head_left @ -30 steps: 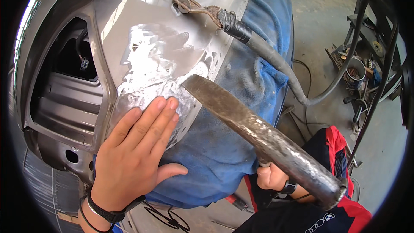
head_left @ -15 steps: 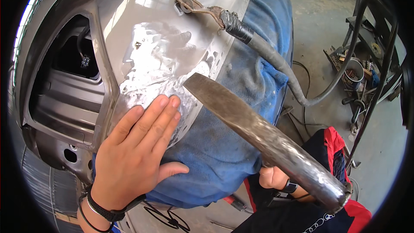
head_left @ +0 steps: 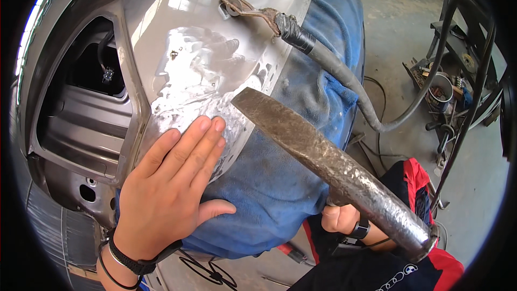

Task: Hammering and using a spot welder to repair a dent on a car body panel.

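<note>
While the left hand (head_left: 164,196) lies flat on the grey car panel (head_left: 254,48), grasping nothing, the right hand (head_left: 339,219) is clenched around the handle of a hammer (head_left: 326,166), whose flattened end reaches over the bare-metal patch (head_left: 188,75) near the blue cloth (head_left: 280,175); whether it touches is unclear.

Left hand (head_left: 167,196) lies flat, palm down, 4 fingers (head_left: 189,146) extended forward, little finger (head_left: 159,151) slightly apart, thumb (head_left: 217,209) splayed right; right hand (head_left: 340,218) sits lower right, fingers curled into a grip, right forearm (head_left: 379,240) partly hidden.
</note>
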Tool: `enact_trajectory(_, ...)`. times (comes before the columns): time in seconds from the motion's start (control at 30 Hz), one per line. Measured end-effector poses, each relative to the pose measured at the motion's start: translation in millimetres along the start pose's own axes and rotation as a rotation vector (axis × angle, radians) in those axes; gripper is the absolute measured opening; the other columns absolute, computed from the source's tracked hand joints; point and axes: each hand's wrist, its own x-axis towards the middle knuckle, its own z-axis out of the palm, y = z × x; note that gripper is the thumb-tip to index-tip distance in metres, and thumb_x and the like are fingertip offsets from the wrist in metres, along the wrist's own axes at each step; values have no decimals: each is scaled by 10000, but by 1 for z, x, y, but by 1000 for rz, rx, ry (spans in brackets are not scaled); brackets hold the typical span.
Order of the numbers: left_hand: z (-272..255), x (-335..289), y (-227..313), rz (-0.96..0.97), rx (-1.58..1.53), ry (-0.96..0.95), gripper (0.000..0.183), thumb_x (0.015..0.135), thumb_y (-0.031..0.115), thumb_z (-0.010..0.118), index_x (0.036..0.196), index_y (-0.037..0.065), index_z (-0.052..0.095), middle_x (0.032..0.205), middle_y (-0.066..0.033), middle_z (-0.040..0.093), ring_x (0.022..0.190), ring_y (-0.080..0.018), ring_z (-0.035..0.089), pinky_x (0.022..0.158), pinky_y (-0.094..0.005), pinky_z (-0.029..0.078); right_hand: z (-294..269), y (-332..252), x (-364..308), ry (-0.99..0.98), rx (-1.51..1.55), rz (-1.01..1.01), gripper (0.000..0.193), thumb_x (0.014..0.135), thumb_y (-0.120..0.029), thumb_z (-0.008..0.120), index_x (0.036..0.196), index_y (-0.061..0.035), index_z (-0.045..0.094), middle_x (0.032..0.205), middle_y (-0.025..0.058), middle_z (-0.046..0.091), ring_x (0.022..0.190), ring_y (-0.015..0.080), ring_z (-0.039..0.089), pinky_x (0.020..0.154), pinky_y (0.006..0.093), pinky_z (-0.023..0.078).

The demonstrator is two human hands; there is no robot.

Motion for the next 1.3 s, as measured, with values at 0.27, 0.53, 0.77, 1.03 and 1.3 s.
enact_trajectory(0.27, -1, -2, 0, -8, -6, -6, 810, 745, 637, 553, 1262, 14, 574, 1418, -78, 499, 1367, -218, 392, 1132, -382, 259, 1, 4, 8, -60, 88, -21, 311, 718, -199, 763, 837, -25, 534, 589, 77, 568, 425, 223, 550, 434, 352, 424)
enact_trajectory(0.53, -1, 2, -1, 14, -16, 16, 809, 742, 634, 559, 1258, 11, 575, 1421, -82, 495, 1368, -221, 390, 1136, -382, 251, -6, 1, 4, -17, 170, 51, 293, 783, -252, 704, 864, -26, 536, 600, 87, 578, 475, 261, 584, 462, 370, 436)
enact_trajectory(0.77, -1, -2, 1, 2, -3, 7, 808, 747, 640, 551, 1252, 10, 577, 1419, -85, 498, 1364, -222, 396, 1129, -384, 260, -1, -1, 4, -11, 217, 65, 304, 773, -248, 722, 846, -27, 526, 589, 98, 554, 472, 280, 578, 468, 367, 436)
enact_trajectory(1.03, -1, 2, -1, -1, -25, 16, 808, 746, 639, 552, 1252, 9, 576, 1419, -88, 497, 1363, -227, 399, 1121, -389, 273, 0, 7, -5, 1, 207, 11, 349, 804, -293, 722, 917, -17, 540, 626, 91, 594, 466, 265, 594, 459, 352, 461)
enact_trajectory(1.3, -1, -1, 1, -9, -14, -2, 815, 745, 629, 557, 1269, 5, 560, 1426, -89, 489, 1367, -233, 394, 1121, -389, 274, -3, -1, 4, -22, 154, 49, 314, 799, -267, 715, 891, -18, 548, 643, 103, 598, 497, 289, 596, 482, 385, 450)
